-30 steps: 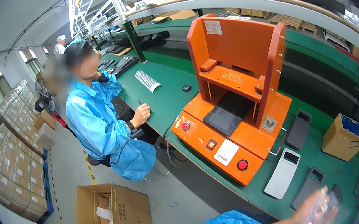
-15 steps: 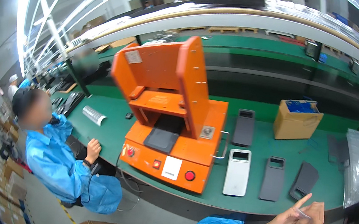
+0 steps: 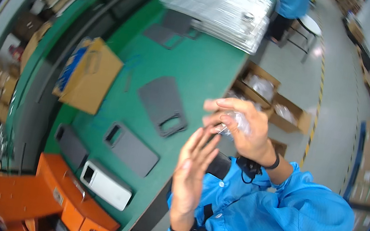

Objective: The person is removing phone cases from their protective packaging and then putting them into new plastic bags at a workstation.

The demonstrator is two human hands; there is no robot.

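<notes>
My left hand (image 3: 189, 177) is raised in front of my blue smock, its fingers stretched out and blurred, holding nothing that shows. Just above it, my right hand (image 3: 249, 127) curls round what looks like a crumpled clear plastic film (image 3: 239, 123). The hands are close together, over the table's near edge. Nearest to them on the green table (image 3: 211, 79) lies a dark grey curved cover (image 3: 161, 98) with a rectangular cutout. Nearer the machine are a grey panel (image 3: 135, 151), another grey panel (image 3: 72, 146) and a white one (image 3: 106, 186), each with a window at one end.
An orange machine (image 3: 75, 206) stands at the lower left. A cardboard box (image 3: 96, 77) with blue contents sits at the table's back. Stacked clear plastic trays (image 3: 223, 14) lie at the far end, beside thin dark sheets (image 3: 165, 35). Open cartons (image 3: 296, 114) with plastic bags stand on the floor.
My view has swung right, so the machine is now at lower left and the neighbouring person is out of sight. My hands, earlier touching, have come apart; the left fingers have spread.
</notes>
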